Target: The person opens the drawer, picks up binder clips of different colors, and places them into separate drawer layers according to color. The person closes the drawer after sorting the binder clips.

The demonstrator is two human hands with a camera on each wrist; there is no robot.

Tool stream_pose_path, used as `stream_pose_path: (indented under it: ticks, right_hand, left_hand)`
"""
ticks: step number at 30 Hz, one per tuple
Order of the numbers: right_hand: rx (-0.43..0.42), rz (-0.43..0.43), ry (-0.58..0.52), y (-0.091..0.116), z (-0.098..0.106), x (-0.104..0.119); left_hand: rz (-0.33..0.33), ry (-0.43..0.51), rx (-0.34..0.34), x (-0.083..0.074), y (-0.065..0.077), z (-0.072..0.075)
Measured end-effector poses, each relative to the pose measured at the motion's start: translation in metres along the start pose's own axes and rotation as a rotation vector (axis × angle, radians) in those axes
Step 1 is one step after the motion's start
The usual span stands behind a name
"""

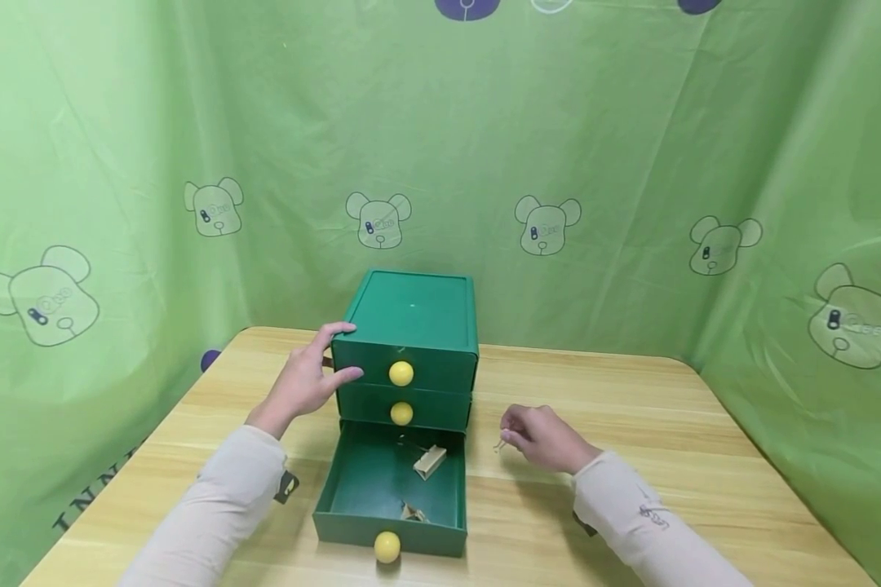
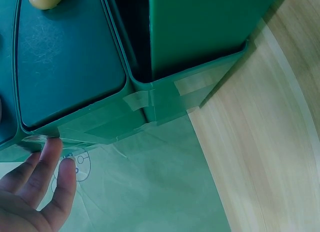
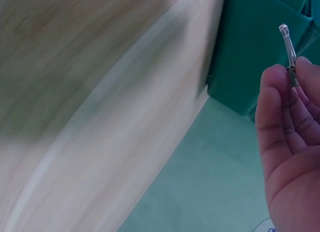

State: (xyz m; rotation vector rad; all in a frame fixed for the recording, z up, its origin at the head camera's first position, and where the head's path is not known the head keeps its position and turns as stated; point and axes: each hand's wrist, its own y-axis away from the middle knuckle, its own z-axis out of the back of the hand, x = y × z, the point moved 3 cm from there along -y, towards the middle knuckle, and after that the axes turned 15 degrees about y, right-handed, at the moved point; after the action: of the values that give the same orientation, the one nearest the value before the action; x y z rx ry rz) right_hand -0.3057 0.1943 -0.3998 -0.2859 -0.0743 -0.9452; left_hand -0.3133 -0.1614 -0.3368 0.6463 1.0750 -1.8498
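A green drawer cabinet (image 1: pixel 414 314) stands on the table, its bottom drawer (image 1: pixel 429 538) pulled out. My left hand (image 1: pixel 304 379) rests against its upper left corner, fingers along the side and top edge, thumb on the front of the top drawer (image 1: pixel 440 371). To the right of the cabinet, above the tabletop, my right hand (image 1: pixel 543 439) pinches a small binder clip (image 3: pixel 288 46) between thumb and fingers. Its silvery wire handle sticks out; the fingers hide most of its body. Inside the drawer lie a gold binder clip (image 1: pixel 430 463) and another gold clip (image 1: pixel 413 512) nearer the front.
Yellow round knobs sit on the drawer fronts, the lowest knob (image 1: pixel 387 547) jutting toward me. Wooden tabletop (image 1: pixel 595 383) extends on both sides of the cabinet. A green curtain (image 1: pixel 455 147) with bear-head prints hangs behind and at the sides.
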Motion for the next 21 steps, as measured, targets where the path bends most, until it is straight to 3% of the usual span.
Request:
stream_pose_path:
  ticks: [8,21]
  right_hand:
    - [-0.026,0.062,-0.042,-0.002,0.005,0.016]
    - [-0.053,0.092,-0.082,-0.007,0.009,0.035]
  left_hand:
    - [-0.015,0.004,-0.005,-0.001,0.0,0.0]
    - [-0.032,0.002,-0.01,-0.001,0.001,0.0]
